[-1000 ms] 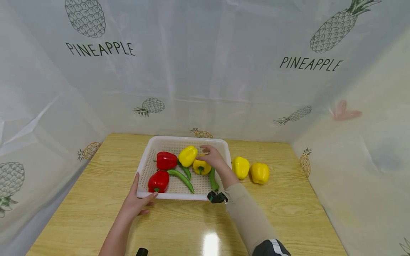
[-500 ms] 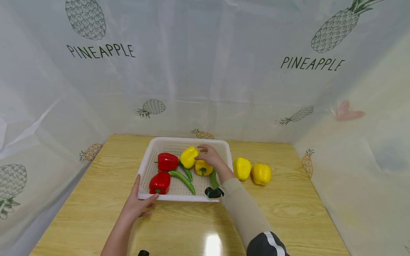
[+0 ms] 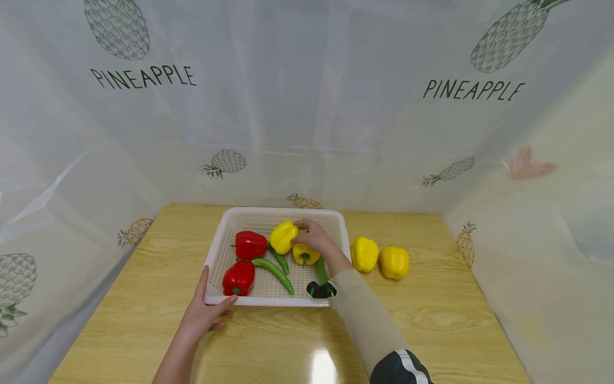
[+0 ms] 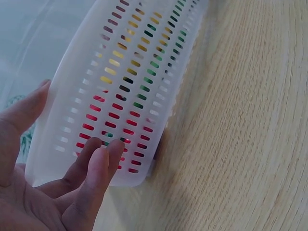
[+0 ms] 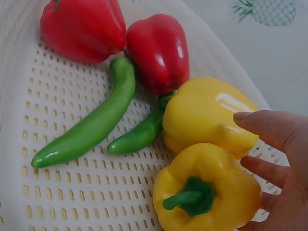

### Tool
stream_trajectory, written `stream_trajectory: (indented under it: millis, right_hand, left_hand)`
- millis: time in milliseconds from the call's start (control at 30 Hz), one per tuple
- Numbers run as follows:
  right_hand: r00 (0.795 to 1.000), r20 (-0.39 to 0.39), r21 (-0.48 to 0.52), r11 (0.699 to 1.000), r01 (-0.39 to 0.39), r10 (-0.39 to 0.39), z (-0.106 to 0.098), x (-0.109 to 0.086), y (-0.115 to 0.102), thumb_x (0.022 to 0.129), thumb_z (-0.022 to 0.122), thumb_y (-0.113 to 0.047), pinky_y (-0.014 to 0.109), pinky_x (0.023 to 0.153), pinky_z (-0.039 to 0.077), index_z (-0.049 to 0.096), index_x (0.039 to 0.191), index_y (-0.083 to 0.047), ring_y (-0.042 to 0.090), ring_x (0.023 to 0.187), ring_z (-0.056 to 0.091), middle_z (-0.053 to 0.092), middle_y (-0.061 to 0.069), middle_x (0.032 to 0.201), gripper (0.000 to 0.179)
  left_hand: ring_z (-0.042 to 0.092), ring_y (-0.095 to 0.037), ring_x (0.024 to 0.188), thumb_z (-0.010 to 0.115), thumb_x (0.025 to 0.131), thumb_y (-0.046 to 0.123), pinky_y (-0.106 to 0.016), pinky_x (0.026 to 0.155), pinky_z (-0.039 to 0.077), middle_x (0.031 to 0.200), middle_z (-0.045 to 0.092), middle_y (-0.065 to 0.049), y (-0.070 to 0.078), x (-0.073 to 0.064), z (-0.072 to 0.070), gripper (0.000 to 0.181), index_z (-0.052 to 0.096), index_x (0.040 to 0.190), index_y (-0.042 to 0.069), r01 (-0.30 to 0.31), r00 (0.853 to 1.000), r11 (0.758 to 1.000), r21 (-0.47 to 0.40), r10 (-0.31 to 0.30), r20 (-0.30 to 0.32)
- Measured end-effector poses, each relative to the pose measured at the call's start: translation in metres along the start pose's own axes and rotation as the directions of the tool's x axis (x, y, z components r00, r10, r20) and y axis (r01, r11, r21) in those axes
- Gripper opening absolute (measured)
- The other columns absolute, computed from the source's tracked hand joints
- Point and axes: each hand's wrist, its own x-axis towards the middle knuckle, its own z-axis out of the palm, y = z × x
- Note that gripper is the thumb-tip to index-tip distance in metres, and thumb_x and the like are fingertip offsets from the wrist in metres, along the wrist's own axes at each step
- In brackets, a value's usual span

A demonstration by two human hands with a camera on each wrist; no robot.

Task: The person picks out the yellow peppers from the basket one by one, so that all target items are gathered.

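Note:
A white perforated plastic basket (image 3: 283,302) holds two red bell peppers (image 3: 250,245) (image 5: 159,53), two yellow bell peppers and several long green chili peppers (image 5: 91,120). My left hand (image 3: 199,312) grips its near left corner; in the left wrist view, bent fingers (image 4: 98,166) lie against the slotted outer wall. Inside the basket, my right hand (image 3: 315,237) reaches to the right end of the rear yellow bell pepper (image 3: 283,237). One fingertip overlaps that pepper in the right wrist view, the fingers spread. Just below sits the front yellow bell pepper (image 5: 207,187), its green stem showing.
Two more yellow bell peppers (image 3: 364,254) (image 3: 395,262) stand on the wooden table (image 3: 446,320), right of the basket. A pale sheet printed with pineapples (image 3: 307,106) rises behind the table and along both sides. A small black device (image 3: 321,289) sits at my right wrist.
My right hand has shifted slightly left, closer to the rear yellow bell pepper. The left hand stays at the basket corner, and the whole view has tilted a little.

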Motion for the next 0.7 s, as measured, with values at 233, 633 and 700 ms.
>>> stream_trajectory:
  millis: [233, 633, 700]
  right_hand:
    - [1.0, 0.022, -0.021, 1.0, -0.01, 0.011, -0.0037, 0.0033, 0.0017, 0.085, 0.075, -0.019, 0.046, 0.1, 0.043, 0.057, 0.133, -0.009, 0.033, 0.123, 0.049, 0.054, 0.014, 0.136, 0.052]
    - [0.999, 0.036, -0.06, 0.998, 0.019, -0.017, -0.0034, 0.0039, -0.0005, 0.085, 0.076, -0.019, 0.045, 0.101, 0.043, 0.062, 0.124, -0.008, 0.033, 0.121, 0.05, 0.057, 0.012, 0.131, 0.042]
    - [0.999, 0.043, -0.062, 0.998, 0.029, -0.026, -0.0033, 0.0041, -0.0004, 0.085, 0.076, -0.02, 0.047, 0.103, 0.04, 0.063, 0.12, -0.008, 0.033, 0.123, 0.049, 0.058, 0.012, 0.13, 0.039]
  left_hand:
    - [0.069, -0.03, 0.081, 0.078, 0.085, 0.023, -0.045, 0.062, 0.058, 0.136, 0.046, -0.03, 0.002, -0.0004, 0.001, 0.114, -0.011, 0.155, 0.033, 0.006, 1.0, 1.0, -0.004, -0.006, -0.009]
    - [0.069, -0.03, 0.084, 0.078, 0.085, 0.026, -0.042, 0.061, 0.058, 0.148, 0.028, -0.029, 0.0037, -0.0013, 0.0001, 0.114, -0.012, 0.155, 0.035, 0.028, 1.0, 1.0, -0.002, -0.028, 0.0]
    - [0.069, -0.03, 0.083, 0.078, 0.085, 0.026, -0.043, 0.062, 0.058, 0.148, 0.027, -0.03, 0.0034, -0.0003, 0.0006, 0.115, -0.013, 0.155, 0.035, 0.024, 1.0, 1.0, -0.001, -0.024, 0.003]
